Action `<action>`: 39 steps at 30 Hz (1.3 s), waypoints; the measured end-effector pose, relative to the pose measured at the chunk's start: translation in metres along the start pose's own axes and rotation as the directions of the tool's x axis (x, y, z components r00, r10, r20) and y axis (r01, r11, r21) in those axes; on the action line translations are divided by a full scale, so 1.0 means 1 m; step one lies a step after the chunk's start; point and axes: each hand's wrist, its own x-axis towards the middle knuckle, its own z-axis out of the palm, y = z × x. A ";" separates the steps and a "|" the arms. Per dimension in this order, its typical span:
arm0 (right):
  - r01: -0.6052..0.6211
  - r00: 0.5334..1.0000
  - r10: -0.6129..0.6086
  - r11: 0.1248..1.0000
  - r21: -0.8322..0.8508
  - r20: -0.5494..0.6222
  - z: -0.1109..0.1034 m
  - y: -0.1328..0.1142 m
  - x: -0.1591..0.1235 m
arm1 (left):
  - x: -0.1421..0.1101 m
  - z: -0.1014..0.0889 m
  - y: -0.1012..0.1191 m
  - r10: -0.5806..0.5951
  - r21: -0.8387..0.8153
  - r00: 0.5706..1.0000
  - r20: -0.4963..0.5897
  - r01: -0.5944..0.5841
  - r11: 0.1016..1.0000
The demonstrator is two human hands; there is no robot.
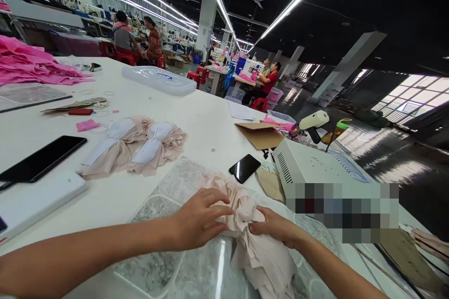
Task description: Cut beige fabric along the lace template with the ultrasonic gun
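A bundle of pale beige fabric pieces (261,254), gathered tightly in the middle and fanned out at both ends, lies on a clear plastic lid (157,224). My right hand (280,229) grips the gathered middle from the right, its thumb on the cloth and most of its fingers hidden. On the other side, my left hand (201,219) is open, fingers spread and curved at the bundle's left edge. Two similar beige bundles with white paper bands, a left one (114,138) and a right one (154,142), rest further back on the white table (203,131).
A black phone (244,168) lies behind the bundle. To the right stands a pale machine housing (305,168). At left are a large phone (44,159), a white box (45,210) and pink fabric (31,63). Beyond the table, several people sit at sewing stations.
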 end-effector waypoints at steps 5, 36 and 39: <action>0.052 0.999 -0.051 0.989 -0.138 0.008 -0.007 -0.010 -0.007 | 0.062 0.001 -0.012 0.131 0.028 0.938 0.322 -0.147 0.989; 0.448 0.307 -0.856 -0.256 -0.856 0.417 -0.022 0.021 -0.001 | 0.084 -0.039 -0.027 0.287 -0.029 0.754 0.590 -0.335 0.942; 0.458 0.294 -0.854 -0.269 -0.847 0.430 -0.020 0.019 0.001 | 0.083 -0.036 -0.024 0.344 0.026 0.726 0.595 -0.445 0.895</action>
